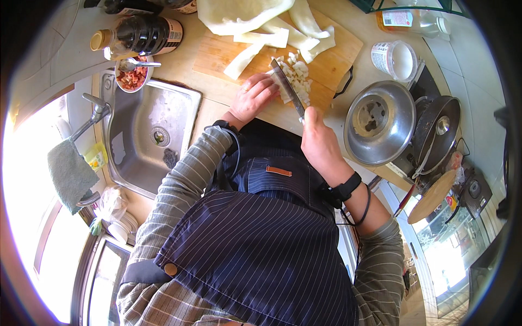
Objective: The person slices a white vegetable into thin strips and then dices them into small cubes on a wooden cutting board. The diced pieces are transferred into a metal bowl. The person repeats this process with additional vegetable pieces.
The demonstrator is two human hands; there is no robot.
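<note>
My right hand (322, 144) grips the handle of a kitchen knife (288, 86), its blade over the wooden cutting board (340, 53). To the right of the blade lies a heap of small pale diced pieces (299, 77). Curled fingers of my left hand (255, 95) rest beside the blade's left side, at the board's near edge; they seem to press on pale pieces there, partly hidden. Several pale, whitish-green vegetable strips (244, 61) lie farther back on the board. Behind them sits a large hollowed piece of the same vegetable (244, 16).
At left are a steel sink (140, 122), a bowl of diced reddish pieces (132, 77) with a spoon, and a dark sauce bottle (142, 36). On the right stand a steel basin (381, 122), a frying pan (442, 126), a plastic tub (393, 60) and an oil-coloured bottle (412, 23).
</note>
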